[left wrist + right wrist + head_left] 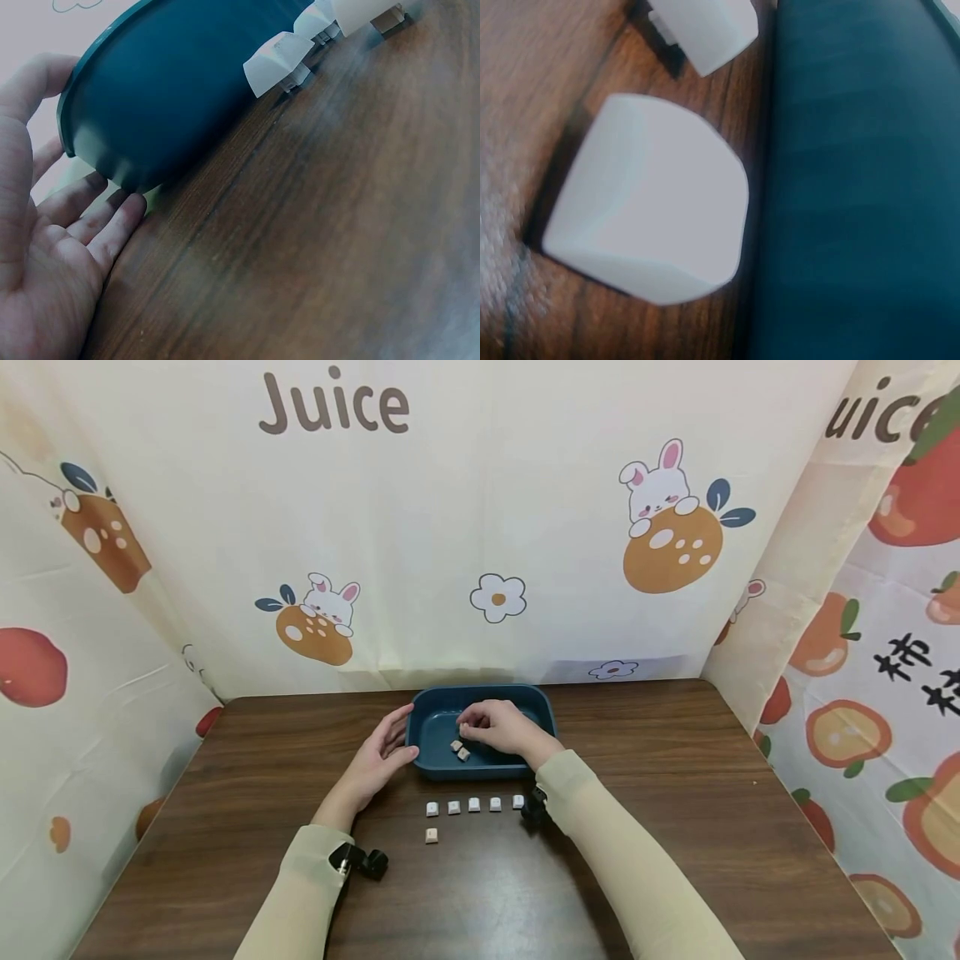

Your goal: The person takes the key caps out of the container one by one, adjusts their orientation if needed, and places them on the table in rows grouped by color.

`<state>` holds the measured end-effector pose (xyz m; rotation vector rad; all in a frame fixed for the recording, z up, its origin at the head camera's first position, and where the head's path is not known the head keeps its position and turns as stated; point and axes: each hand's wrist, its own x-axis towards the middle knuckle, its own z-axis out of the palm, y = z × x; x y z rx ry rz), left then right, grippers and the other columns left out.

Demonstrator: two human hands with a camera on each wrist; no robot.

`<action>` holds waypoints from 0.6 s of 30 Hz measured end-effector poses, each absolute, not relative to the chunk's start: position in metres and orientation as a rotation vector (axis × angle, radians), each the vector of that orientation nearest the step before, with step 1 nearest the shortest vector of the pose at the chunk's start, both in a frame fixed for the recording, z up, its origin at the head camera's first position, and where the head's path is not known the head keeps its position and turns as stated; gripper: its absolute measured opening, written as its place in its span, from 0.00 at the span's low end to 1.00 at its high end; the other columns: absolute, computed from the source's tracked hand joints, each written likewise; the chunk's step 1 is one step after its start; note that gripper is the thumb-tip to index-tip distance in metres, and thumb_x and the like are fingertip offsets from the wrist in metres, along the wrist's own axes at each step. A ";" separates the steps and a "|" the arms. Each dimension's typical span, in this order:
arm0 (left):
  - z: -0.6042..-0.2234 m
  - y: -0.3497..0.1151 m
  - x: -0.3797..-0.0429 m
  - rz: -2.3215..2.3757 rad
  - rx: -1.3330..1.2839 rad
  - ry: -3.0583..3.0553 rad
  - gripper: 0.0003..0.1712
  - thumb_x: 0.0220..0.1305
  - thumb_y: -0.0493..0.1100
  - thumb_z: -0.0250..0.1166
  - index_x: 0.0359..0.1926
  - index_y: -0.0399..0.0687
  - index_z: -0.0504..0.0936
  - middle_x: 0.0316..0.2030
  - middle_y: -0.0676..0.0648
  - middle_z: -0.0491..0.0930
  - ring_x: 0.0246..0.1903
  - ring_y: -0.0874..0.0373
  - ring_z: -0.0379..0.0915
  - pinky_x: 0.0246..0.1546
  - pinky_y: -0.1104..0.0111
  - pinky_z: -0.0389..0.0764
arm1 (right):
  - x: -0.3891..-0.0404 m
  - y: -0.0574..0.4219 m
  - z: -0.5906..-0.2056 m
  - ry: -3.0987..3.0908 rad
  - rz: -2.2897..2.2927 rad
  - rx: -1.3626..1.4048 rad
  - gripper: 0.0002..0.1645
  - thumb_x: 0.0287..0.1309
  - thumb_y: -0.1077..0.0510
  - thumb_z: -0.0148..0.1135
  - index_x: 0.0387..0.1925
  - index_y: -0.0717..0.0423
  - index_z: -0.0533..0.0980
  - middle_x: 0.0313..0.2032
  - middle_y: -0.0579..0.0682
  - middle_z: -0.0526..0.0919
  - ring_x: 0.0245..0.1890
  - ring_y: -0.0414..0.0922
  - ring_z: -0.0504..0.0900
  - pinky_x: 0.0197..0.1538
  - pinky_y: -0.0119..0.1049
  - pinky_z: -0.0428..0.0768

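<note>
Inside the dark blue tray [480,772], my right hand [498,727] pinches a small beige keycap [462,729] between thumb and fingers. Two more beige keycaps [463,754] lie on the tray floor just below those fingertips. My left hand [378,756] rests against the tray's left end, its fingers spread and touching the outer wall and rim, as the left wrist view also shows. In front of the tray stands a row of several white keycaps [474,805], with one beige keycap [431,836] below its left end. The right wrist view shows a white keycap [656,202] beside the tray wall, but not the hand.
The brown wooden table [637,860] reaches back to a printed curtain [435,510], with more curtain at both sides. A black wrist camera [534,806] on the right arm hangs right beside the row's right end. Another wrist camera [372,864] sits on the left arm.
</note>
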<state>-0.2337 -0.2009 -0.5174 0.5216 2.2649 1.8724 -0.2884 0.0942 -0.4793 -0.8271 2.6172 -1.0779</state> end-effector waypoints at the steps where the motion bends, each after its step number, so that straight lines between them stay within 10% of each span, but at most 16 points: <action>1: -0.517 -0.201 -0.233 1.872 0.521 2.264 0.42 0.81 0.41 0.65 0.87 0.57 0.57 0.84 0.40 0.59 0.82 0.39 0.58 0.78 0.49 0.64 | -0.288 0.094 -0.479 2.621 -1.081 -0.824 0.15 0.78 0.52 0.68 0.59 0.52 0.87 0.47 0.45 0.88 0.43 0.41 0.83 0.52 0.40 0.85; 6: -0.516 -0.200 -0.233 1.868 0.522 2.267 0.42 0.81 0.40 0.65 0.87 0.58 0.57 0.84 0.41 0.60 0.82 0.40 0.57 0.76 0.61 0.67 | -0.288 0.094 -0.478 2.637 -1.087 -0.807 0.14 0.77 0.52 0.69 0.58 0.51 0.87 0.46 0.45 0.88 0.43 0.41 0.84 0.51 0.40 0.85; 18: -0.517 -0.201 -0.233 1.866 0.511 2.275 0.42 0.81 0.41 0.65 0.87 0.58 0.57 0.84 0.41 0.59 0.82 0.39 0.57 0.78 0.43 0.62 | -0.287 0.095 -0.479 2.638 -1.174 -0.776 0.10 0.72 0.59 0.73 0.52 0.53 0.85 0.44 0.47 0.88 0.41 0.41 0.85 0.49 0.38 0.86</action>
